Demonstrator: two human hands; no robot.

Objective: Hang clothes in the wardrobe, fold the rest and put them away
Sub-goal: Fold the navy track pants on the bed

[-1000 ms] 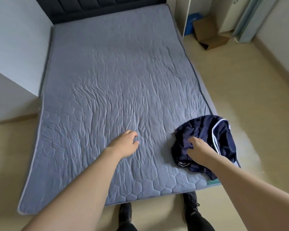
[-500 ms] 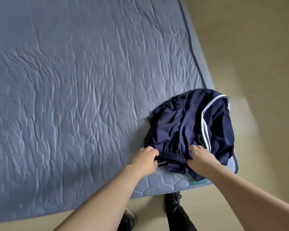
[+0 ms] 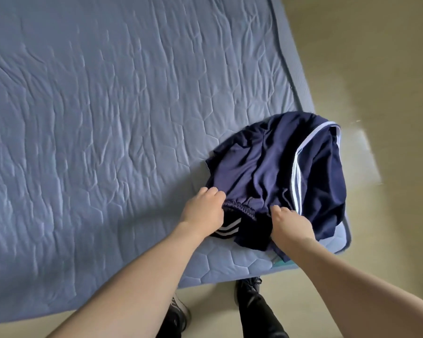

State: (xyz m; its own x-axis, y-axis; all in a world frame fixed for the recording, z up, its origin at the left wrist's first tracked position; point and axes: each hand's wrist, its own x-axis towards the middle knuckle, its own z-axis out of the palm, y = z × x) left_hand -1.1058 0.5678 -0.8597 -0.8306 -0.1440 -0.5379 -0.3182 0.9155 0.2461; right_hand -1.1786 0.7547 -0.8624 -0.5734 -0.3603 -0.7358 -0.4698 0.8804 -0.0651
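- Both hands pinch the shorts' (image 3: 274, 167) waistband: left hand (image 3: 203, 211) at 9 o'clock, right hand (image 3: 291, 224) at 3.
- Shorts (navy, white-striped) lie crumpled on the mattress (image 3: 108, 118) corner.

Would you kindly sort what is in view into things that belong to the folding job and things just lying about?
Job: navy shorts; left hand and right hand, both gripping its waistband; bed.
Lying about: floor; black shoes.
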